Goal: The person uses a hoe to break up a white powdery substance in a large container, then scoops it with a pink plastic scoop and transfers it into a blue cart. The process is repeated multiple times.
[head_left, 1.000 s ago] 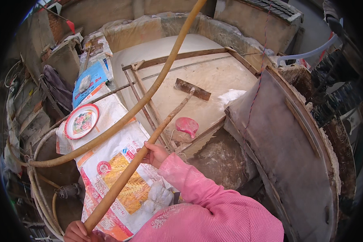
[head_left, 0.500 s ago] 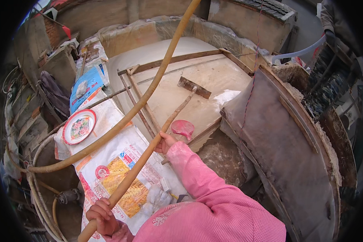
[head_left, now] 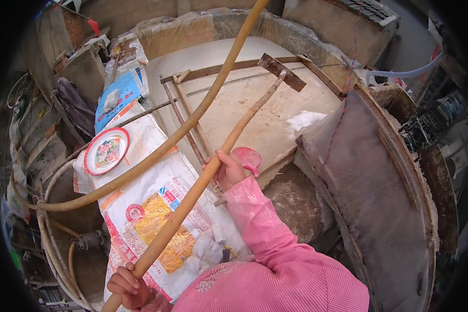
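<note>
A long-handled wooden scraper (head_left: 252, 111) slants from the lower left up to the right, its flat dark board pointing away from me over a large vat (head_left: 244, 99) of cloudy pale liquid. My left hand (head_left: 129, 286) is wrapped round the thick lower end of the handle. Farther up, my right hand (head_left: 228, 170) is closed round the same handle. Just past my right hand is a pink plastic scoop (head_left: 248, 160), partly hidden by that hand. Under the handle lies a white printed woven sack (head_left: 125, 203).
A thick tan hose (head_left: 203, 112) arches across the left. A red-rimmed floral plate (head_left: 106, 151) and a blue sack (head_left: 120, 99) lie left of the vat. A wooden frame (head_left: 192, 114) rests in it. A grey plastic-covered slab (head_left: 364, 182) stands right.
The scraper's board has moved farther away and to the right, and appears lifted. My right hand has shifted forward and to the right; my left hand has barely moved. The view has shifted slightly.
</note>
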The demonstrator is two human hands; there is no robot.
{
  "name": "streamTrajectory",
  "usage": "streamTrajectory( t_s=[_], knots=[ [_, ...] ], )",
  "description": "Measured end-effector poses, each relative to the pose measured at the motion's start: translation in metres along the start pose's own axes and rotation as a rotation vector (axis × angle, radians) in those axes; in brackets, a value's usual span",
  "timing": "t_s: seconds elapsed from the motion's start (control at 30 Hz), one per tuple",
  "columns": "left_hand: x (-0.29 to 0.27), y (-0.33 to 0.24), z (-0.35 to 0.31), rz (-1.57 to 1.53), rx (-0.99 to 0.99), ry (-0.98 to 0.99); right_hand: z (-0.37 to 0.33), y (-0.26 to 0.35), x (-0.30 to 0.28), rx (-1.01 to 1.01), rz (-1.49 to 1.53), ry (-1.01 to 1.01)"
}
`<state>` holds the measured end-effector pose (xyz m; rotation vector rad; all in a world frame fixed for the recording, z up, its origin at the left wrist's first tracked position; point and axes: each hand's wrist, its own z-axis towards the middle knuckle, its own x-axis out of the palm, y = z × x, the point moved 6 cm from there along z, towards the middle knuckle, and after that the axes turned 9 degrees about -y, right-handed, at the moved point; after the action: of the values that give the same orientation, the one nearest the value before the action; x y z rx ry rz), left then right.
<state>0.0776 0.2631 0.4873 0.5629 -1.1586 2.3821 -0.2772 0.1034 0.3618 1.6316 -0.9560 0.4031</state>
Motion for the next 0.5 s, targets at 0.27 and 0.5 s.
streamTrajectory(
  t_s=[0.27,0.5],
  knots=[
    [0.007,0.023,-0.03,-0.034,-0.061,0.013,0.014,-0.066,-0.055,0.251,-0.038,-0.197],
    [0.017,-0.04,-0.017,-0.032,0.061,0.234,-0.042,-0.003,0.006,0.054,-0.072,0.044]
  ],
)
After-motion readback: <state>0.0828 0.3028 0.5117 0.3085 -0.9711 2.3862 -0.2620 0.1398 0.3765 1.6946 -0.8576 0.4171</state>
